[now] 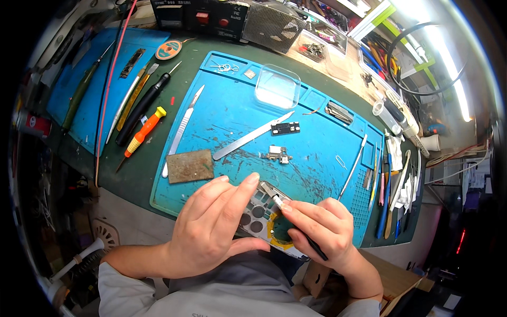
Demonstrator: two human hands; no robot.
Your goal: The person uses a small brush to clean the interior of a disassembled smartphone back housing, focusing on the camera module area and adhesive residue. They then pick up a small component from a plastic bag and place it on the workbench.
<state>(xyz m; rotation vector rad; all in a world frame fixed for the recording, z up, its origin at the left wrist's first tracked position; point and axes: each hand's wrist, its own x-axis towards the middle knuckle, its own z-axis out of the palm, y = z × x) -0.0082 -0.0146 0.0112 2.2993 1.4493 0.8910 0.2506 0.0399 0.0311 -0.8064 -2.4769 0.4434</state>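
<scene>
Opened phone (pixel 264 216) | left hand (pixel 211 232) fingers clamped on it | right hand (pixel 319 230) fingers pinching tweezers (pixel 296 227)

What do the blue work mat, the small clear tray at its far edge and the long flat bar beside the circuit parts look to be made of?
Blue work mat: probably silicone or rubber, matte, with moulded compartments and scuffed dark marks. Clear tray: transparent plastic, glossy, the mat showing through. Flat bar: looks like bare metal, silvery with a dull sheen.
</scene>
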